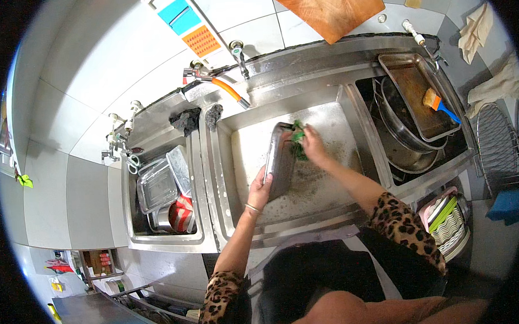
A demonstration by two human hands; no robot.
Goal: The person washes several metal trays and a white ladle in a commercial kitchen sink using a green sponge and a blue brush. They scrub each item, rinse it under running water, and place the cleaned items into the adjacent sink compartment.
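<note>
My left hand (260, 190) grips the near end of a rectangular metal baking pan (281, 161), which is tilted on its side above the basin of a steel sink (326, 194). At the pan's far right edge, my right hand (314, 147) holds a green scouring pad (299, 136), slightly blurred. Dark specks and wet patches lie on the basin floor beneath the pan. An orange hose end (228, 90) on the tap points towards the basin from behind. The pan's inside is partly hidden.
A left basin (129, 211) holds a clear tray and a red-striped item. Dark scrubbers (185, 121) lie on the divider. At right are stacked pans, a brown-stained baking tray (412, 90) and a blue-handled brush (446, 110). A grater (188, 26) and a brown board (326, 7) stand behind.
</note>
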